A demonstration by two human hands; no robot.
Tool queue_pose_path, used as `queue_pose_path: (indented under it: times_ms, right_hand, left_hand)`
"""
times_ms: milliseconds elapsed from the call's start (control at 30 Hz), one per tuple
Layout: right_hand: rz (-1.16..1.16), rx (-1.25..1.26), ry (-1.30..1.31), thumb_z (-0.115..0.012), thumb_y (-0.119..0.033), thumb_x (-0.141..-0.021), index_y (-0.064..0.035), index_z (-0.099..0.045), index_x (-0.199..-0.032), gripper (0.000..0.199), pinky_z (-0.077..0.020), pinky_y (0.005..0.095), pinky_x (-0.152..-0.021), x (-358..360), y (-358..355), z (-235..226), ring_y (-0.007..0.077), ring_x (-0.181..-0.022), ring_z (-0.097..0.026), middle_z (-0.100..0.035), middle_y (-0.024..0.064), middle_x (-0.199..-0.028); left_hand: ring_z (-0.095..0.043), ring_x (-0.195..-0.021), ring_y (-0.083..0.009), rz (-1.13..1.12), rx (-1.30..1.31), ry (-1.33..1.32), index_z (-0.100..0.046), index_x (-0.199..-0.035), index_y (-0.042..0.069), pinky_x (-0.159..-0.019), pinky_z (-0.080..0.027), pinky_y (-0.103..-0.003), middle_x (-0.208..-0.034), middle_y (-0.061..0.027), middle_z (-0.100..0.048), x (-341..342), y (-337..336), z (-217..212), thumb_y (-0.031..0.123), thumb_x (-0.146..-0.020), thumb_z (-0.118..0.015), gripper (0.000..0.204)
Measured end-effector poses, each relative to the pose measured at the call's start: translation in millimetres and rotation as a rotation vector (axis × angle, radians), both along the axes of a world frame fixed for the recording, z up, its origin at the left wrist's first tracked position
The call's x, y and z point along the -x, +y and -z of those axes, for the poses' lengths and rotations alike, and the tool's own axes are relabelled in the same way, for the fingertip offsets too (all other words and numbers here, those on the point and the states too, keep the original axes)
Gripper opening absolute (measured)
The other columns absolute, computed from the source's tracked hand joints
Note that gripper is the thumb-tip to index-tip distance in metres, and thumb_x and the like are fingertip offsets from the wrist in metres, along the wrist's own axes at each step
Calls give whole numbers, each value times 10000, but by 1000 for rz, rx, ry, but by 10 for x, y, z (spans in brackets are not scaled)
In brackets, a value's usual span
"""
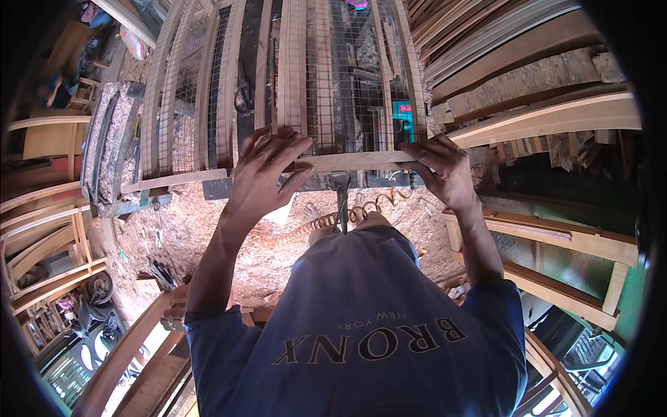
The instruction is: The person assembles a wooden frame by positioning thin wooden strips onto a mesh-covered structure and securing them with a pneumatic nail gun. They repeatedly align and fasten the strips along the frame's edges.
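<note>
A long frame of wooden strips covered with wire mesh (pixel 337 83) lies in front of me on the workbench. Its near end is a short wooden strip (pixel 354 161). My left hand (pixel 260 170) grips the left end of that strip, thumb on the near side and fingers over the top. At the strip's right end, my right hand (pixel 445 170) pinches it between thumb and fingers. Just beyond my right hand, a teal power tool (pixel 403 119) shows through the mesh. An orange coiled hose (pixel 323 221) hangs below the near edge, beside a dark metal piece (pixel 342 205).
Another mesh-covered wooden frame (pixel 163 104) lies to the left. Stacked timber (pixel 514 76) fills the far right. Wooden frames stand at the left (pixel 48 243) and right (pixel 556 236). Shavings cover the floor (pixel 174 243). A dark, rounded tool (pixel 242 97) rests between the slats.
</note>
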State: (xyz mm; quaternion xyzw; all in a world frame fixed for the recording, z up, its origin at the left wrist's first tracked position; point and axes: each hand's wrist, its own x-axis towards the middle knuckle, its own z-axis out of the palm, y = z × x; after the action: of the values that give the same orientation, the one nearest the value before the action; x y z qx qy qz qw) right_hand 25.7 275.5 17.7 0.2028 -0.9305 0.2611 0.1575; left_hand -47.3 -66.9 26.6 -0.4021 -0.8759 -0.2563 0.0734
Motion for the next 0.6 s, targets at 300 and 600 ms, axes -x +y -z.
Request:
queue_pose_path:
  times_ms: [300, 600]
  right_hand:
    - [30, 64, 19, -838, -177, -745, -101, -778, -1108, 376, -562, 352, -798, -48, -76, 7, 230, -895, -653, -733, 28, -944]
    - [-7, 74, -9, -834, -112, -733, -104, -776, -1166, 437, -579, 355, -877, -87, -26, 75, 239, -996, -658, -730, 35, -1025]
  left_hand:
    - [-635, -1206, -219, -11, 40, 5, -748, -1062, 113, -1149, -380, -468, -1180, -61, -729, 2, 7, 30, 153, -830, -802, 242]
    - [-623, -1248, -182, -19, 33, -5, -754, -1051, 126, -1194, -328, -459, -1238, -54, -721, -19, -17, 83, 218, -760, -851, 320]
